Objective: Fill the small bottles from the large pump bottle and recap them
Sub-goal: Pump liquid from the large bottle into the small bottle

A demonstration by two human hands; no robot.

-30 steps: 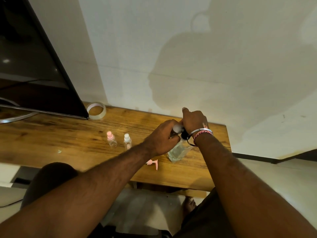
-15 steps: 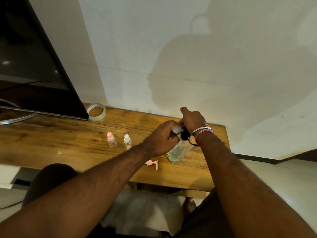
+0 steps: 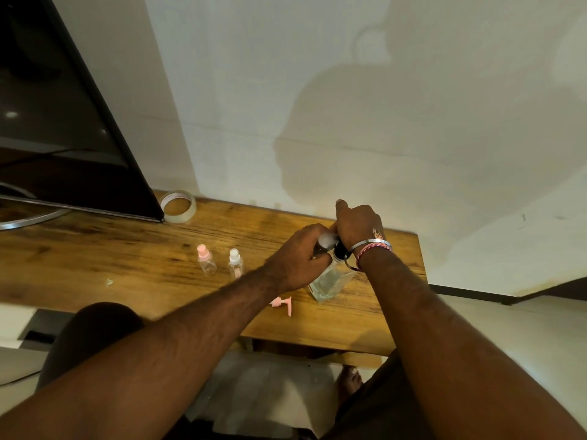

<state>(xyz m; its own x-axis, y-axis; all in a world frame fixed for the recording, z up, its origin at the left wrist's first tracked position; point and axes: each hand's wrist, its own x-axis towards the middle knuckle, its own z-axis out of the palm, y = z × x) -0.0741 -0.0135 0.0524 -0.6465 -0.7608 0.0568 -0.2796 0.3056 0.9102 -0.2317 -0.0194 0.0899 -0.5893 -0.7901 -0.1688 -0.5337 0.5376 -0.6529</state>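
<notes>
So nearest us a loose pink cap (image 3: 283,303) lies on the table (image 3: 95,258); our left hand (image 3: 298,258) grips a small bottle at the big bottle (image 3: 328,279), right hand (image 3: 357,225) grasps its pump; beyond, two small bottles (image 3: 235,263) stand capped – filling seems midway

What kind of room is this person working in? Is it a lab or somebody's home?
Most likely a home, perhaps a living room or bedroom, not a lab. A dark flat screen stands on a plain wooden table against a bare painted wall, a roll of tape lies beside it, and the person is barefoot.
</notes>
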